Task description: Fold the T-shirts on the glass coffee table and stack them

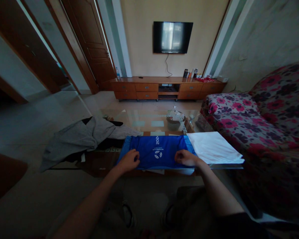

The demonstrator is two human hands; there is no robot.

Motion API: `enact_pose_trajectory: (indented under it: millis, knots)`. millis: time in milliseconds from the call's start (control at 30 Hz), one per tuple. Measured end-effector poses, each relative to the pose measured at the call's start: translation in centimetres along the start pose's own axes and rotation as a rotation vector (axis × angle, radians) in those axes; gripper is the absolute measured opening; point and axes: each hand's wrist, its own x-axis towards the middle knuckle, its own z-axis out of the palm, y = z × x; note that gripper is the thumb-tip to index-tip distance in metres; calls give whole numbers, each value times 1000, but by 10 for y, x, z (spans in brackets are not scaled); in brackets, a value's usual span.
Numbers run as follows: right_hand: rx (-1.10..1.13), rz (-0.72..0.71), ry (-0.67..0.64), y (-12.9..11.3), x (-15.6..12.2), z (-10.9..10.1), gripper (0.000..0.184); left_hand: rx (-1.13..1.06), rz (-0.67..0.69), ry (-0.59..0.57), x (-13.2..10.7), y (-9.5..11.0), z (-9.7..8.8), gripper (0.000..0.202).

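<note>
A folded blue shirt [149, 146] with white print lies flat at the near edge of the glass coffee table, its lighter blue sides showing at left and right. My left hand [128, 160] is on its near left part, fingers curled in against the fabric. At the near right part, my right hand [186, 157] has its fingers bent and closed on the cloth. The bits of fabric within both grips are mostly hidden by the fingers. Right of the shirt, close beside it, lies a folded white garment [214, 147].
Grey and black clothing [74, 139] is heaped on the table's left side, hanging over its edge. Farther back on the glass table [129, 116] stand a bowl [173, 123] and a small glass [191, 117]. A flowered sofa [249, 129] borders the right; a low wooden cabinet [147, 88] stands beyond.
</note>
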Motion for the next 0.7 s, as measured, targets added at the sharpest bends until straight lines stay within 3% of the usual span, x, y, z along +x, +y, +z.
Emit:
enact_pose_trajectory:
  millis: [67, 133, 233, 433, 700]
  knots:
    - [-61, 74, 203, 11, 4, -10, 17, -23, -164, 208, 11, -13, 3, 12]
    - [-153, 179, 427, 25, 8, -20, 21, -43, -336, 336, 23, -27, 3, 20]
    - [-217, 292, 620, 46, 12, -28, 29, -91, -512, 321, 40, -46, 1, 28]
    - [-189, 236, 699, 58, 30, -29, 40, -159, -577, 291, 71, -64, -2, 31]
    - [-162, 242, 621, 61, 70, -27, 42, -177, -679, 348, 102, -74, 7, 31]
